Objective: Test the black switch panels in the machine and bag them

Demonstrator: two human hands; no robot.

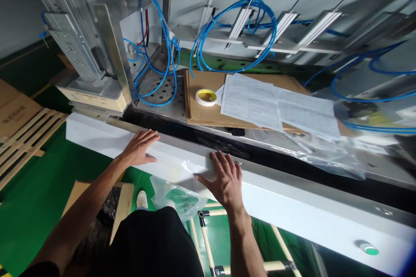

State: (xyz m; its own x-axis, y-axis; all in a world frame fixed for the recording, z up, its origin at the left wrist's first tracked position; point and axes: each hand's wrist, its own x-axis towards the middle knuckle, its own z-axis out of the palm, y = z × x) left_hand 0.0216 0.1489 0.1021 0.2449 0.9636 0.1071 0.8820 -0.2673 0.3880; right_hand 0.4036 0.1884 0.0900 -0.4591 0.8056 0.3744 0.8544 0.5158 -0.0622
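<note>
A long white panel (286,201) with a green button (371,251) near its right end runs along the front of the machine. My left hand (139,148) lies on the panel toward its left part, fingers stretched out over the upper edge. Farther right, my right hand (225,177) rests on the same panel with its fingers spread. Neither hand holds anything. Behind the hands lies a dark slot (201,138). Past it, a roll of tape (206,97) and printed papers (251,99) sit on flat brown cardboard (208,114).
Coiled blue tubing (238,69) hangs by several metal cylinders (240,21) at the back. A metal column (78,39) stands at left. Clear plastic film (338,160) lies at right. Below are an open carton (125,207), a wooden pallet (29,143) and a pipe frame (208,242).
</note>
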